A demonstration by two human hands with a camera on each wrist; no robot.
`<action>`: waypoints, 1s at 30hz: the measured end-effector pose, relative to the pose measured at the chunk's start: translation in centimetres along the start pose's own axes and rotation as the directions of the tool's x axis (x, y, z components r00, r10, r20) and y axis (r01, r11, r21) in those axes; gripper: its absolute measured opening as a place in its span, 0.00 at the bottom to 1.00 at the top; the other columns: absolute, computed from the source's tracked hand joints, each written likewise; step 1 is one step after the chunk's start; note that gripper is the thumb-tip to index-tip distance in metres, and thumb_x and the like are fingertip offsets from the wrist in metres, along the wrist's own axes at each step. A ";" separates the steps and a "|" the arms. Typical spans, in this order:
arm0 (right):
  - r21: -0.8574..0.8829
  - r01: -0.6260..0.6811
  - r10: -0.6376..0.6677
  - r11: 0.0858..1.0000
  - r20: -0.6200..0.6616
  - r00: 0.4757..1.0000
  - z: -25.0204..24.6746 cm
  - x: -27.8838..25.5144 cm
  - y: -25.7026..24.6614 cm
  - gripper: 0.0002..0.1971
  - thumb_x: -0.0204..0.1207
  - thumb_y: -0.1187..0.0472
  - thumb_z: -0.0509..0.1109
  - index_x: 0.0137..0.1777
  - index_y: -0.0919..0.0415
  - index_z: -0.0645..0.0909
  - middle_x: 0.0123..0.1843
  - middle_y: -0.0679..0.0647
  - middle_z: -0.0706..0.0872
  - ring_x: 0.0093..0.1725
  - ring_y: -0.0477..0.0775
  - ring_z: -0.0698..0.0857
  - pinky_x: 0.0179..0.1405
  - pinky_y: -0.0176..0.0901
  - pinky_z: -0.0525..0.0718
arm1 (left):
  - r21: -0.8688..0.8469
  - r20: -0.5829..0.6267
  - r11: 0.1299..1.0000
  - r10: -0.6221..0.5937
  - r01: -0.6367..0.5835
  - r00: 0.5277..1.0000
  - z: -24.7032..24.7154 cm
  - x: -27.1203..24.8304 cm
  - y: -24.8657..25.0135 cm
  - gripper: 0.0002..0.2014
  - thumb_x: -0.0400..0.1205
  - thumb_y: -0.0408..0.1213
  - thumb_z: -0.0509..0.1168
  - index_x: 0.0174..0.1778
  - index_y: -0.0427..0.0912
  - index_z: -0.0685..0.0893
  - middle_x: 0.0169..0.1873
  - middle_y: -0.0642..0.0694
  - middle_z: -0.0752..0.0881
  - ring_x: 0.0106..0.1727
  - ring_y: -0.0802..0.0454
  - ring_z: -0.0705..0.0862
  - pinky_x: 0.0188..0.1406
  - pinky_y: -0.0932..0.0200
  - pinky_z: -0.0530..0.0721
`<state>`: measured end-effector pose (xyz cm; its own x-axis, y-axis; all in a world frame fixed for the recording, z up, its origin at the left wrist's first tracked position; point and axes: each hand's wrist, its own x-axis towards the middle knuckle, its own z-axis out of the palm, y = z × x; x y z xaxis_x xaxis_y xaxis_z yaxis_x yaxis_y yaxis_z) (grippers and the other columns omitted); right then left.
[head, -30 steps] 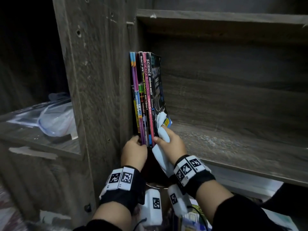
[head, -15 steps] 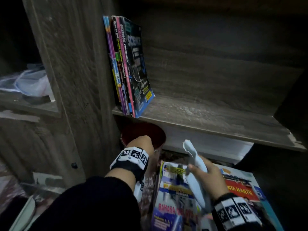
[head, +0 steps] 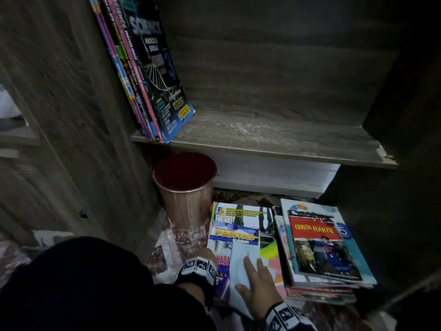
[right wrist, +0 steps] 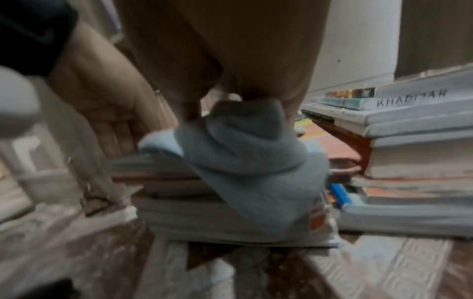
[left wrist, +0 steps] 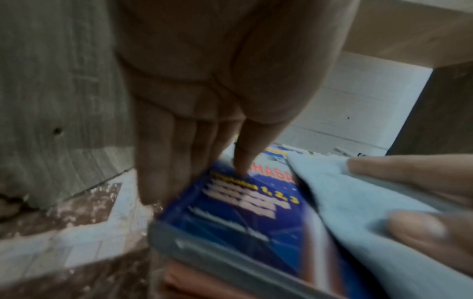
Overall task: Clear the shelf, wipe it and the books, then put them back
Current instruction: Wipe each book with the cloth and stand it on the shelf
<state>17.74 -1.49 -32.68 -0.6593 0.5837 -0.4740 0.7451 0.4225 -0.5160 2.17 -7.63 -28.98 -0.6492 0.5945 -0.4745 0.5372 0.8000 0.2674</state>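
Several science books (head: 152, 80) lean against the left wall of the wooden shelf (head: 262, 139). Two book stacks lie on the floor below. My left hand (head: 206, 255) grips the left edge of the top blue book (head: 235, 231) of the near stack. In the left wrist view, its thumb lies on the cover (left wrist: 243, 212) and its fingers (left wrist: 158, 182) run down the side. My right hand (head: 253, 275) lies flat, fingers spread, pressing a light blue cloth (head: 241, 256) onto that book. The cloth (right wrist: 243, 161) drapes over the stack's front edge (right wrist: 204, 212).
A copper-coloured bin (head: 185, 187) stands on the floor under the shelf's left end. The second stack (head: 319, 244), topped by a red-covered book, lies right of my hands. The cabinet's dark side wall (head: 405, 163) closes in on the right. The shelf's front right corner is chipped.
Both hands left the books on the shelf and came down to the floor stack. The left hand took hold of the top blue book and the right hand laid the cloth on it.
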 end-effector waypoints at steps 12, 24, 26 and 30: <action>0.282 0.199 -0.170 0.938 -0.124 0.978 -1.0 -0.4 -2.3 0.25 0.88 0.57 0.49 0.84 0.45 0.52 0.86 0.53 0.44 0.85 0.51 0.46 0.78 0.38 0.51 | -0.596 -0.086 0.795 0.073 -0.110 0.994 0.2 -0.2 3.2 0.18 0.88 0.43 0.56 0.69 0.34 0.73 0.64 0.36 0.82 0.61 0.43 0.81 0.53 0.61 0.75; 0.410 0.450 -0.135 0.794 -0.601 0.787 -6.1 -2.6 -5.8 0.23 0.83 0.39 0.45 0.76 0.26 0.42 0.80 0.35 0.40 0.80 0.37 0.38 0.81 0.43 0.43 | -0.707 -0.380 0.472 0.373 -0.526 0.846 -6.5 -5.1 7.6 0.08 0.86 0.37 0.61 0.57 0.54 0.81 0.49 0.55 0.89 0.47 0.63 0.87 0.48 0.69 0.81; 0.361 0.490 -0.199 0.793 -0.607 0.769 -6.7 -3.1 -6.0 0.23 0.82 0.37 0.43 0.75 0.23 0.42 0.79 0.33 0.40 0.78 0.32 0.35 0.80 0.40 0.42 | -0.723 -0.373 0.442 0.396 -0.531 0.839 -7.3 -5.7 7.5 0.09 0.86 0.37 0.60 0.56 0.55 0.81 0.48 0.57 0.90 0.48 0.62 0.87 0.46 0.70 0.81; 0.473 0.365 -0.008 0.802 -0.601 0.799 -8.8 -1.7 -4.8 0.24 0.85 0.44 0.46 0.79 0.30 0.46 0.86 0.46 0.44 0.84 0.46 0.42 0.79 0.42 0.46 | -0.704 -0.402 0.413 0.440 -0.578 0.803 -7.6 -7.0 7.1 0.10 0.86 0.36 0.60 0.56 0.55 0.83 0.47 0.57 0.91 0.48 0.65 0.87 0.49 0.69 0.81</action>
<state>16.16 1.60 -23.14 -0.4722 0.8798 0.0547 0.3094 0.2236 -0.9243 6.40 -5.48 -17.42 -0.5017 0.8619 0.0735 0.2179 0.0436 0.9750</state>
